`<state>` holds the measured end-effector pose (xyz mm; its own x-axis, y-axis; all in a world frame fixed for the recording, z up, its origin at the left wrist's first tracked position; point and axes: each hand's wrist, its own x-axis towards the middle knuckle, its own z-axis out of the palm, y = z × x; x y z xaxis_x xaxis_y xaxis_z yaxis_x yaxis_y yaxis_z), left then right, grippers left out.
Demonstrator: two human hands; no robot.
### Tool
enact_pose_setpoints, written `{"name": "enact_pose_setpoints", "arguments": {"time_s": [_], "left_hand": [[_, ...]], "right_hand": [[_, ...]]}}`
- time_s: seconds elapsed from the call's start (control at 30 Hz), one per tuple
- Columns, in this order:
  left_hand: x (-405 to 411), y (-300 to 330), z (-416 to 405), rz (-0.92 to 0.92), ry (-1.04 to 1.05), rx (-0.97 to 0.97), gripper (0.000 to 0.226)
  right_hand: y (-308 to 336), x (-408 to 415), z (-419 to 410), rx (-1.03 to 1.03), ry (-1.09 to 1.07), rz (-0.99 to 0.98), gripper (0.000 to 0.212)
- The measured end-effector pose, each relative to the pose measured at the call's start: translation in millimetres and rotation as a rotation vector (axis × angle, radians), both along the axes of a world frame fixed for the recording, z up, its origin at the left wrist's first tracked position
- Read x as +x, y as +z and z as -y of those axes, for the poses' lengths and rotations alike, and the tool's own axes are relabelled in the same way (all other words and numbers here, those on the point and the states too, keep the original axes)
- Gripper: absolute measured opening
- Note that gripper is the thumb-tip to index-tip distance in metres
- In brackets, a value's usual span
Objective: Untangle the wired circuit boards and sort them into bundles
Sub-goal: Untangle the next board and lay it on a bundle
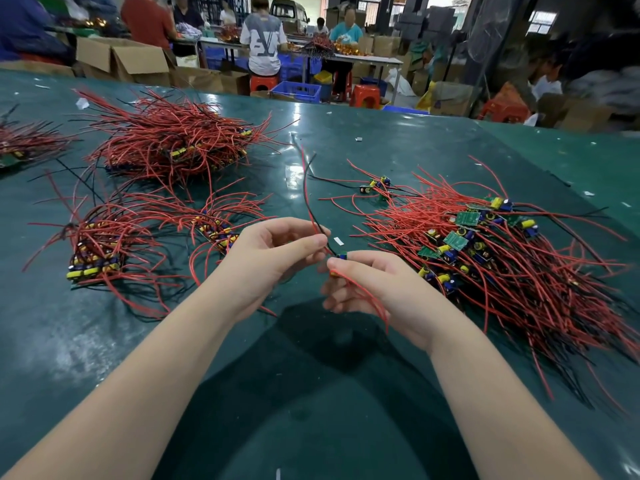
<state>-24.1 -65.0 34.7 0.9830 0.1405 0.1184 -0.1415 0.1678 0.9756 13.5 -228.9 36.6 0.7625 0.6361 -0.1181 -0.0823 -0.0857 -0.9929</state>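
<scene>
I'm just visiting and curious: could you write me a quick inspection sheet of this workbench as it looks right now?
Surface: green table, glossy, scuffed.
Job's things: loose pile of wired circuit boards at right; sorted bundles and at left.
Clutter: white scraps.
Hands: left hand pinches red and black wires; right hand holds one small board.
Cables: red wires trail over right hand.
Surroundings: seated workers, cardboard boxes, blue crates, red stools.

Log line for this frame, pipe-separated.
phase: untangling | left hand: pinches wires | right hand: holds board | unsorted pile: right | bundles: left | table
</scene>
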Motion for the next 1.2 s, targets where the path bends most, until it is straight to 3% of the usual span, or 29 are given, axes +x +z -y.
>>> {"name": "enact_pose_setpoints", "arguments": {"time_s": [0.37, 0.67, 0.87, 1.03, 1.2], "left_hand": [[-1.4, -0.8, -1.1, 0.021, -0.089, -0.058, 0.022], [-0.2, -1.4, 0.3, 0.047, -0.003, 0.018, 0.011], [0.7, -3.4, 4.1, 0.011, 0.026, 0.015, 0.016], [3.2, -4.3, 4.2, 0.043, 0.093, -0.026, 0.013], [3.6, -4.8, 6.3, 0.077, 0.123, -0.016, 0.013]], "right_hand": [[3.0, 0.4, 1.0, 0.122, 0.107, -0.173, 0.026], [4.1, -2.2, 1.9, 0.071, 0.108, -0.015, 0.018], [0.5, -3.3, -1.2, -0.014, 0.015, 0.092, 0.017], [2.5, -1.4, -1.9, 0.114, -0.123, -0.055, 0.007], [2.2, 1.4, -0.6, 0.217, -0.221, -0.149, 0.011]]}}
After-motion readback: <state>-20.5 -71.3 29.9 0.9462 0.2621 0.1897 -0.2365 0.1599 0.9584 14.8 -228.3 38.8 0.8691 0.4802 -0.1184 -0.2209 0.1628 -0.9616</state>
